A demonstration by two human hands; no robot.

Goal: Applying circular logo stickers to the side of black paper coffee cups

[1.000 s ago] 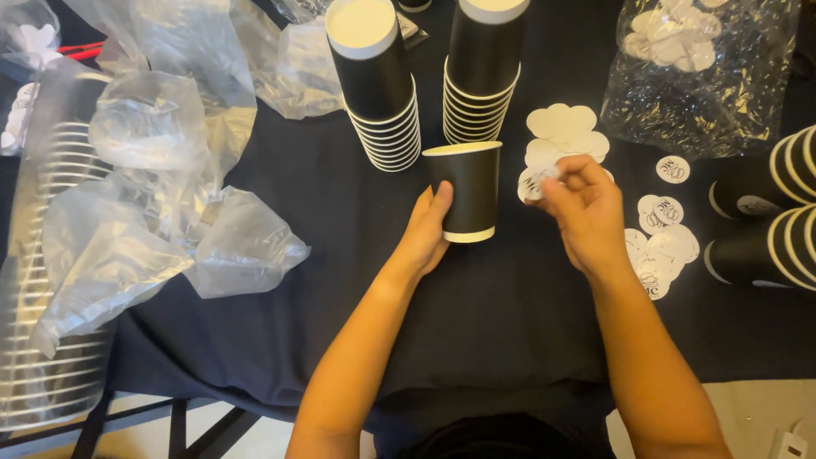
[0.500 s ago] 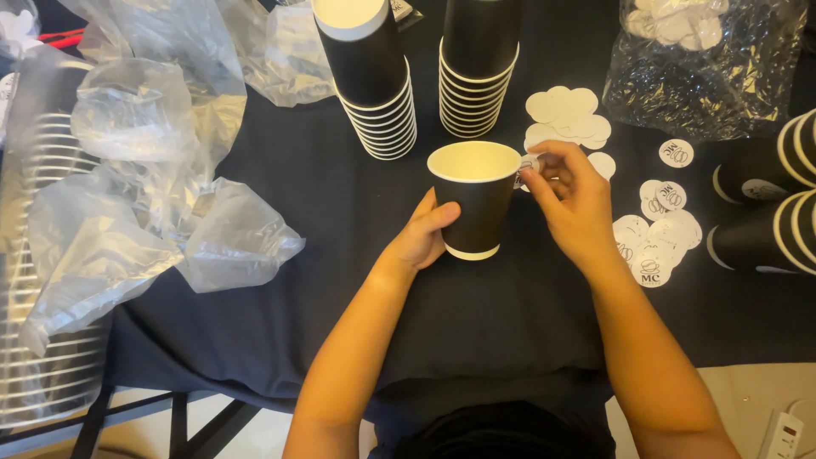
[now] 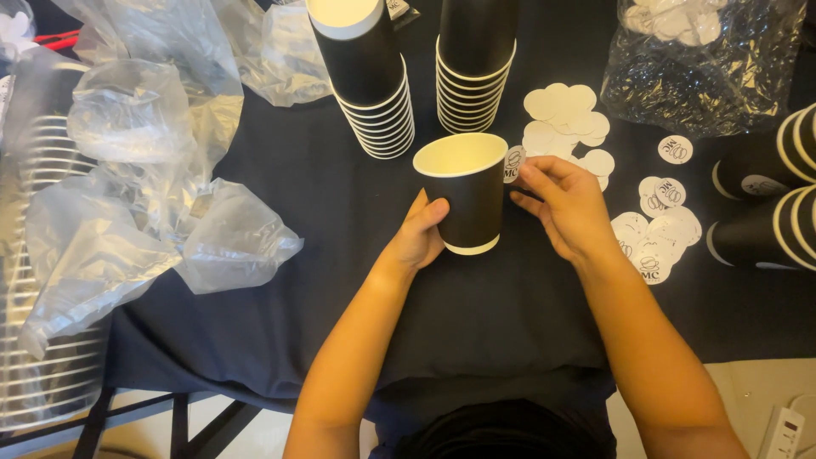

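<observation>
While it stands upright on the dark tablecloth [image 3: 255, 170], cup: black paper cup [image 3: 470, 200], empty, cream inside.
Left hand [image 3: 418, 238]: wrapped around the cup's side.
Right hand [image 3: 568, 206]: pinching a round white sticker [image 3: 512, 163] against the cup's rim.
Stacks: two cup stacks [image 3: 374, 93] just behind.
Clear bag [image 3: 701, 59]: holds more stickers.

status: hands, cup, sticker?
Left hand grips black cup, upright on the cloth. Right hand pinches round white sticker at cup's side. Nothing blocking; cup stacks behind.

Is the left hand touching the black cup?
Touching. In the head view the left hand wraps the side of the upright black cup, its thumb pressed flat on the wall with no gap.
</observation>
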